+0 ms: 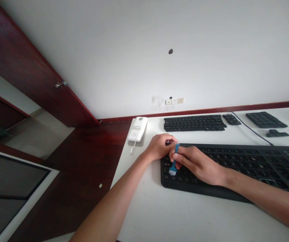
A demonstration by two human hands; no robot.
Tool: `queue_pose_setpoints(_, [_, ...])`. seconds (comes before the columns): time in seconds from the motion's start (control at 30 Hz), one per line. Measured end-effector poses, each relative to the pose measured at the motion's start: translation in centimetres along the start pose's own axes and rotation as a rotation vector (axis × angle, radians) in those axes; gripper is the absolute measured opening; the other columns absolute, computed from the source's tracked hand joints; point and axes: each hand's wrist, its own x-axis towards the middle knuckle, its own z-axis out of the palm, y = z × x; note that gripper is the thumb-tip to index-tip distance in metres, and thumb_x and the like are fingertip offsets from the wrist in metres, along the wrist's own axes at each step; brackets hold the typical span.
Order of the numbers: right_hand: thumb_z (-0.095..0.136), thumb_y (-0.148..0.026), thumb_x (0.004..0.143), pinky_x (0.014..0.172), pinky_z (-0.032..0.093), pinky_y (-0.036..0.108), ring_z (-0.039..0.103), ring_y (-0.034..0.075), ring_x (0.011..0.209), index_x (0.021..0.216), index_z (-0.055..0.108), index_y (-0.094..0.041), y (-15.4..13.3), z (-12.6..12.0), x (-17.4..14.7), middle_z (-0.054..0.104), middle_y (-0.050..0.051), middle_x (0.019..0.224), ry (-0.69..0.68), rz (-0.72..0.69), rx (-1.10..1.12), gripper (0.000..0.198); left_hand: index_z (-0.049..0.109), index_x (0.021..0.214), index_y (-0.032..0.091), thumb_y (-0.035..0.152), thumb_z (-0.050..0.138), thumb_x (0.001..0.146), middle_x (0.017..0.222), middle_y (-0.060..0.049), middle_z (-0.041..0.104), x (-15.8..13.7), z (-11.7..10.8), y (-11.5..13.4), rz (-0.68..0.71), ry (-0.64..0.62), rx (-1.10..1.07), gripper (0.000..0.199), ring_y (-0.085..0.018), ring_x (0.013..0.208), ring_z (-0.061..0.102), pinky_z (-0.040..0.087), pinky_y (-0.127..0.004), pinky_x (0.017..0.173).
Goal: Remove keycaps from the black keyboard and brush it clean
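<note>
A small blue brush (174,165) with white bristles is pinched in my right hand (197,164). Its bristles point down at the lower left keys area of a black keyboard (199,189), whose keycaps are off, leaving bare sockets. My left hand (160,145) is at the keyboard's upper left corner, fingers curled around the edge there; my right hand partly hides its fingertips. The two hands are close together, and the right forearm crosses over the front of the keyboard.
Behind the keyboard lie grouped black keycaps: a large block (193,123), a small cluster (231,119), a number block (266,120) and arrow keys (277,133). A cable (251,128) runs between them. A white power bank (137,129) sits near the table's left edge.
</note>
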Motion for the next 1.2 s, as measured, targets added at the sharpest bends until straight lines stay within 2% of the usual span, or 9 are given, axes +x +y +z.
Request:
queue_pose_setpoints(0.17, [0.038,-0.053,0.11,0.077,0.05,0.031,0.065,0.018,0.077,0.095,0.062,-0.018,-0.22,0.02,-0.09,0.068,0.004,0.08,0.011,0.033,0.019,0.045,0.08,0.093,0.021,0.037,0.061,0.091,0.101,-0.003,0.079,0.01,-0.07,0.01,-0.008,-0.019,0.011,0.025,-0.018,0.091,0.07,0.052,-0.027,0.081])
queue_pose_setpoints(0.3, [0.038,-0.052,0.111,0.078,0.049,0.031,0.065,0.017,0.078,0.094,0.061,-0.019,-0.21,0.04,-0.12,0.068,0.003,0.081,-0.052,0.022,-0.004,0.044,0.08,0.093,0.021,0.036,0.061,0.091,0.102,-0.003,0.079,-0.01,-0.03,-0.12,0.006,-0.015,0.011,0.024,-0.018,0.093,0.07,0.051,-0.027,0.082])
queue_pose_setpoints(0.43, [0.04,-0.053,0.11,0.077,0.049,0.03,0.065,0.017,0.077,0.095,0.063,-0.019,-0.13,0.13,-0.06,0.068,0.003,0.08,0.012,0.033,0.004,0.044,0.08,0.093,0.022,0.037,0.061,0.091,0.104,-0.003,0.079,-0.05,-0.03,-0.07,-0.004,-0.006,0.02,0.024,-0.019,0.095,0.07,0.052,-0.027,0.082])
queue_pose_setpoints(0.57, [0.04,-0.051,0.11,0.076,0.049,0.029,0.065,0.016,0.076,0.094,0.063,-0.018,-0.04,0.13,-0.03,0.068,0.003,0.08,-0.034,0.002,0.023,0.043,0.08,0.092,0.021,0.037,0.06,0.092,0.104,-0.003,0.079,-0.08,-0.04,0.05,0.003,-0.01,0.022,0.025,-0.019,0.095,0.07,0.052,-0.027,0.083])
queue_pose_setpoints(0.7, [0.041,-0.051,0.11,0.077,0.05,0.029,0.066,0.017,0.077,0.096,0.064,-0.018,-0.01,0.03,-0.09,0.069,0.004,0.08,0.02,0.021,0.064,0.043,0.08,0.092,0.021,0.038,0.061,0.092,0.102,-0.003,0.079,-0.03,0.11,-0.19,-0.001,-0.001,0.011,0.026,-0.019,0.092,0.07,0.052,-0.028,0.081])
queue_pose_setpoints(0.83, [0.041,-0.049,0.111,0.077,0.05,0.028,0.065,0.016,0.077,0.096,0.064,-0.018,-0.02,0.05,-0.1,0.069,0.004,0.082,-0.031,-0.009,0.058,0.041,0.079,0.092,0.021,0.037,0.061,0.092,0.1,-0.003,0.078,0.01,0.24,-0.43,0.03,0.014,-0.014,0.024,-0.018,0.092,0.069,0.052,-0.027,0.082])
queue_pose_setpoints(0.97, [0.042,-0.049,0.111,0.075,0.05,0.028,0.066,0.016,0.076,0.095,0.064,-0.018,0.04,0.05,-0.05,0.07,0.003,0.08,0.032,0.016,0.058,0.041,0.079,0.091,0.021,0.037,0.062,0.091,0.098,-0.003,0.078,0.01,0.23,-0.43,0.016,0.013,-0.005,0.023,-0.018,0.091,0.07,0.052,-0.027,0.08])
queue_pose_setpoints(1.1, [0.041,-0.048,0.111,0.075,0.049,0.028,0.065,0.015,0.075,0.092,0.063,-0.018,0.12,0.05,-0.05,0.069,0.003,0.08,-0.006,-0.014,0.042,0.041,0.079,0.091,0.02,0.036,0.062,0.091,0.098,-0.003,0.078,0.05,0.29,-0.48,0.023,0.01,-0.013,0.023,-0.018,0.09,0.069,0.051,-0.027,0.081])
queue_pose_setpoints(1.2, [0.04,-0.05,0.111,0.074,0.05,0.028,0.064,0.016,0.074,0.095,0.063,-0.018,0.18,0.03,-0.06,0.069,0.003,0.079,0.03,0.005,0.064,0.042,0.079,0.09,0.02,0.034,0.062,0.091,0.097,-0.003,0.077,0.07,0.27,-0.47,0.023,0.013,-0.008,0.022,-0.017,0.088,0.069,0.05,-0.027,0.078])
